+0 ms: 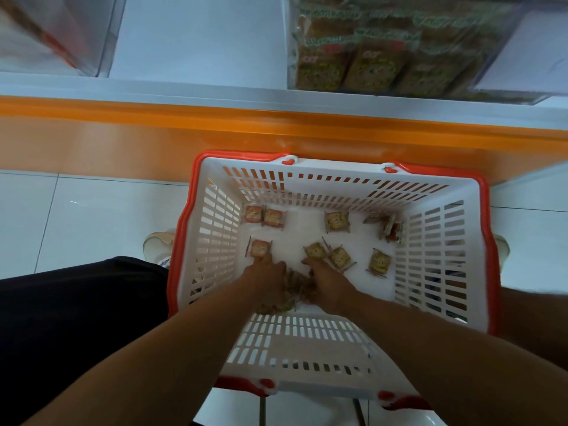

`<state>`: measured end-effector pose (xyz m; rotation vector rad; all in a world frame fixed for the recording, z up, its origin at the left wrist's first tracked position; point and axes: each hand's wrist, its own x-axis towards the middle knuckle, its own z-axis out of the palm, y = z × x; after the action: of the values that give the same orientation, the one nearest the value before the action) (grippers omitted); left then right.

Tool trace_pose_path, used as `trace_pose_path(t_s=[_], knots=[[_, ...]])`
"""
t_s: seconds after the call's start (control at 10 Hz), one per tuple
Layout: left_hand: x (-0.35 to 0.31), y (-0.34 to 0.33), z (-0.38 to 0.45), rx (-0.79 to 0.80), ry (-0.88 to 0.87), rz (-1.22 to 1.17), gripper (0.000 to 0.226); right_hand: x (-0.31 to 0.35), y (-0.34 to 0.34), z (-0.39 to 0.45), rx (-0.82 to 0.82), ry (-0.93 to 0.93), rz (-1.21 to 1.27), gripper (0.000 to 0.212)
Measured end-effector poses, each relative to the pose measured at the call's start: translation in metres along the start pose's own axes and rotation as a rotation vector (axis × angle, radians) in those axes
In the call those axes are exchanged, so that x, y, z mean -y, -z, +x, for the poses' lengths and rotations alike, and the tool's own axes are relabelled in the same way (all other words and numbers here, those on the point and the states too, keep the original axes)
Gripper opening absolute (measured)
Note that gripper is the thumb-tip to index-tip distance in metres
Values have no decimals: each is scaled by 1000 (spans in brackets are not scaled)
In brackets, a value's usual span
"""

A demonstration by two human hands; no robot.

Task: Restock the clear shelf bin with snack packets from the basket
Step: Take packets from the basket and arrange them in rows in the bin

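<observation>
Both hands down inside the basket (455,241), at 6 o'clock on its floor. Left hand (270,279) and right hand (327,279) cupped toward each other round a small heap of packets (299,287), fingers curled over it; heap mostly hidden between the palms, so whether actually gripped or merely gathered cannot be told.

Loose packets scattered across the white floor: two side by side (262,216) at 10 o'clock, one (259,248) at 9 touching the left fingertips, one (336,221) at 12, a tilted cluster (387,227) at 2 against the far-right corner, a pair (329,255) just past the right fingertips, one (378,262) at 4.

Bin (399,47) up at 1 o'clock on the shelf (196,38), well apart from the basket, already stacked with packets. Orange ledge (123,142) between basket and shelf. Second clear bin (55,35) at 11 o'clock. Dark trouser leg (70,327) at 8, shoe (158,245) beside the basket's left rim, white floor tiles (92,216).
</observation>
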<state>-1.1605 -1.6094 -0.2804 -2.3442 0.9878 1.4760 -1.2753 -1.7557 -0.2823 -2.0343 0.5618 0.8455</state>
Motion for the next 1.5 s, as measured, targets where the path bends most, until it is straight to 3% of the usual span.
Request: trace_pose_path(t_s=[0.2, 0.3, 0.4, 0.5, 0.6, 0.7, 0.8, 0.9, 1.0, 1.2, 1.3, 1.4, 1.5], knots=[[1, -5, -1, 24, -38, -122, 73, -2, -12, 9, 94, -23, -130, 68], [2, -3, -4, 9, -75, -199, 64, -4, -12, 14, 72, -55, -202, 59], [1, -1, -7, -24, -105, -261, 54, 10, -14, 14, 89, 12, -191, 18], [-1, 2, -9, -12, -106, -264, 50, 21, -22, 13, 95, -76, 121, 16], [-5, 5, -10, -15, -107, -276, 43, 20, -16, 0, 167, -85, -148, 54], [-7, 19, -15, -33, -79, -322, 41, 24, 4, -9, 193, -224, 120, 57], [-10, 43, -28, -18, -61, -421, 43, 38, 50, -21, 320, -260, 229, 40], [-7, 85, -52, -8, 41, -785, 31, 67, 110, -44, 384, -203, 167, 20], [-9, 131, -84, 93, -25, -966, 18, 105, 162, -80, 331, -114, 172, 44], [-26, 231, -180, 195, -216, -1128, 30, 176, 234, -180, 99, 166, 115, 51], [-31, 267, -236, 130, -354, -1174, 37, 198, 262, -226, 27, 328, 196, 47], [-40, 286, -280, 40, -486, -1290, 37, 209, 279, -254, 132, 446, 501, 45], [-52, 287, -300, -68, -654, -1503, 40, 216, 292, -260, 107, 537, 673, 50]])
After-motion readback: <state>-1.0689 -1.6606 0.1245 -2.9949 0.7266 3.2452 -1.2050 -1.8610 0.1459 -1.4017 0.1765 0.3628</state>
